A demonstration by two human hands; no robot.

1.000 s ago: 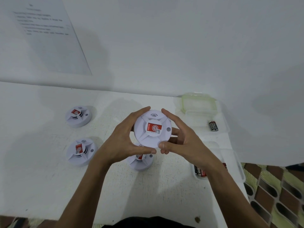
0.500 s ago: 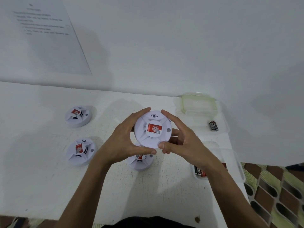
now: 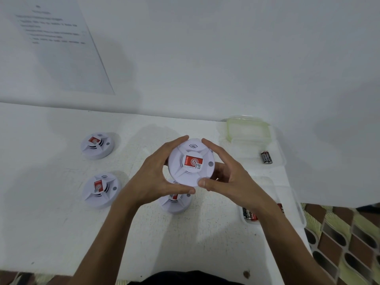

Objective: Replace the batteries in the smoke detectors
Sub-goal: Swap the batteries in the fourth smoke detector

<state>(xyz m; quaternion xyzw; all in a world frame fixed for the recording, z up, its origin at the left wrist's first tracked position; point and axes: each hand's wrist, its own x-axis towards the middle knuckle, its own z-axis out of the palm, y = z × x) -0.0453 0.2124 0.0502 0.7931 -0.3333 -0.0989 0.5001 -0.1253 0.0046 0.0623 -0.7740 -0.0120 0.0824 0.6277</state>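
Note:
I hold a round white smoke detector (image 3: 191, 162) with a red label above the white table (image 3: 51, 233). My left hand (image 3: 153, 177) grips its left rim and my right hand (image 3: 224, 177) grips its right rim, thumbs at the near edge. Under it a second detector (image 3: 174, 203) lies on the table, partly hidden. Two more detectors lie to the left, one at the back (image 3: 97, 145) and one nearer (image 3: 100, 189). Batteries (image 3: 266, 157) lie in a clear tray at the back right, and more batteries (image 3: 249, 214) in a nearer tray.
A clear box with a greenish rim (image 3: 247, 128) stands at the back right by the wall. A printed sheet (image 3: 55, 42) hangs on the wall at left. The table's right edge borders a patterned floor (image 3: 349, 243).
The held detector's label has turned slightly between my hands; both hands stay in the same place.

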